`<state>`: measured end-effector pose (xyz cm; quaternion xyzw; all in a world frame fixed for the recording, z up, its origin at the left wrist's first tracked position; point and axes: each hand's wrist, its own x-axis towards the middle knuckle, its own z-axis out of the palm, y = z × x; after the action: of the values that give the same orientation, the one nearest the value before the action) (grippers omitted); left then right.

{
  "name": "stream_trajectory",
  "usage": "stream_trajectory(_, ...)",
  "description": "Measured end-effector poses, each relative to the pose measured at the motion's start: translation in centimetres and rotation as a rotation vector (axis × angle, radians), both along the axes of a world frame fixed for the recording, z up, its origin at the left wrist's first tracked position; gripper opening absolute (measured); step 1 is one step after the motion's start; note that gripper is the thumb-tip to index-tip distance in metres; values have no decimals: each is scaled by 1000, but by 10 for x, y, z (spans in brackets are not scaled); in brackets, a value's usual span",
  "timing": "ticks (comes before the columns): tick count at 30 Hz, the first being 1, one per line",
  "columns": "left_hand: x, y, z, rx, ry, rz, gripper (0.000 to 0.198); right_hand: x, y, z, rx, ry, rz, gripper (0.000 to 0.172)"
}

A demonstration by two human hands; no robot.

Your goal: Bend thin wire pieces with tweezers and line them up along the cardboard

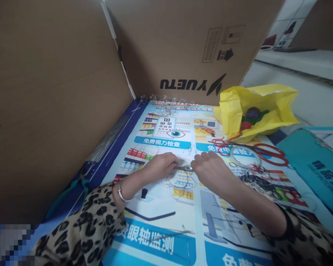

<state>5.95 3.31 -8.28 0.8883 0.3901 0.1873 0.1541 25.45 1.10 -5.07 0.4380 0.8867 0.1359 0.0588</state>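
My left hand (161,167) and my right hand (208,168) are close together over the middle of the printed poster sheet. Both have their fingers pinched, and a short bundle of thin wire (184,168) stretches between them. Fine loose loops of the wire hang or lie just below. The fingertips are partly hidden by the curled hands. A pile of dark wire pieces (259,183) lies beside my right forearm, and more thin wires (180,233) are on the sheet nearer to me.
Cardboard walls (172,44) stand at the left and back. On the left lie straight wires (108,144) and teal-handled pliers (72,188). To the right are a yellow bag (230,114) holding coloured balls, red-handled scissors (276,162), a pale coil (245,165) and a teal box (316,162).
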Motion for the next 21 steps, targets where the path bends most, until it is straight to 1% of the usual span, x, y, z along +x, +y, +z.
stream_trajectory(3,-3,1,0,-7,-77,6,9,1,1,-2,-2,14,-16,12)
stream_trajectory(7,-3,0,-3,25,-128,16,9,3,4,-2,-1,33,-42,13)
stream_trajectory(14,-2,-1,-3,154,-217,28,7,6,1,7,61,70,-89,15)
stream_trajectory(21,-2,-2,-11,210,-186,74,5,1,-4,8,118,87,-110,16)
